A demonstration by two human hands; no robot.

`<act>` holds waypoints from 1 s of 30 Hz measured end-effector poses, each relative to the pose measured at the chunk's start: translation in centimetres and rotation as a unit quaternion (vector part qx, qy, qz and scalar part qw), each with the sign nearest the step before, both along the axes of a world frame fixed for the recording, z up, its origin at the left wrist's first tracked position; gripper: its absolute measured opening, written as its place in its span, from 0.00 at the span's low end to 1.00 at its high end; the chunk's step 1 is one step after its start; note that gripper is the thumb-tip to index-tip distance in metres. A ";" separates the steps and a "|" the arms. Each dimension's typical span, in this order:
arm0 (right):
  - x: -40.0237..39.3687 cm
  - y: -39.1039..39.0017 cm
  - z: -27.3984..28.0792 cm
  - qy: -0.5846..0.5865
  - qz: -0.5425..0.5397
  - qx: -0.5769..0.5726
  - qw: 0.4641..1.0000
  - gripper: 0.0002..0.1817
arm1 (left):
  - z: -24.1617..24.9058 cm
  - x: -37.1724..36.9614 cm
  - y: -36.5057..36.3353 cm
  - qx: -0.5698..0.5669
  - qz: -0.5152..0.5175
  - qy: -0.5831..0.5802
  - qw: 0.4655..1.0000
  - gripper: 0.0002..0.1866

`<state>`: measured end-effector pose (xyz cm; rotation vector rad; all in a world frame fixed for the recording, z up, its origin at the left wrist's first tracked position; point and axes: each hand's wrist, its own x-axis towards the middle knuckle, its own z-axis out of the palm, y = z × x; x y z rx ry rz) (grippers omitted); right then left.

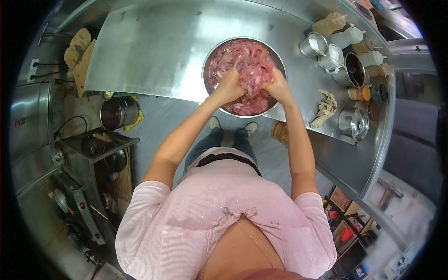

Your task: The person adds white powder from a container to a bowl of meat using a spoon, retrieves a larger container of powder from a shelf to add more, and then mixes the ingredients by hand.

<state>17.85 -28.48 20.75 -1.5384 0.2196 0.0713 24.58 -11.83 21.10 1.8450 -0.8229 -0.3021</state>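
A round metal bowl (pixel 206 88) full of raw pinkish-red meat pieces (pixel 224 53) stands at the edge of a steel counter. Both hands are inside it. My left hand (pixel 231 85) grips a clump of meat from the left side, its fingers partly sunk in the meat. From the right, my right hand (pixel 278 87) presses round the same clump, its thumb showing and the other fingers partly hidden. The clump is raised a little above the rest of the meat, between the two hands.
Squeeze bottles (pixel 329 24), metal containers (pixel 313 45) and a dark-filled pot (pixel 353 70) line the counter's right side. A crumpled cloth (pixel 325 109) and a lidded pot (pixel 353 124) lie nearer. Left are cardboard pieces (pixel 79 51) and a large pot (pixel 112 113).
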 end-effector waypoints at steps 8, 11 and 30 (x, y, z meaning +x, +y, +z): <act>-1.8 0.7 3.9 -0.047 0.083 -0.283 0.954 0.39 | -1.9 1.4 2.0 0.096 -0.065 -0.156 0.981 0.37; -3.0 0.4 1.3 0.027 0.112 -0.468 0.876 0.44 | -0.7 1.1 3.4 0.249 -0.051 -0.125 0.959 0.38; -0.6 2.8 1.1 -0.072 -0.125 -0.166 0.975 0.37 | 0.9 0.2 0.3 0.140 -0.040 0.255 0.956 0.36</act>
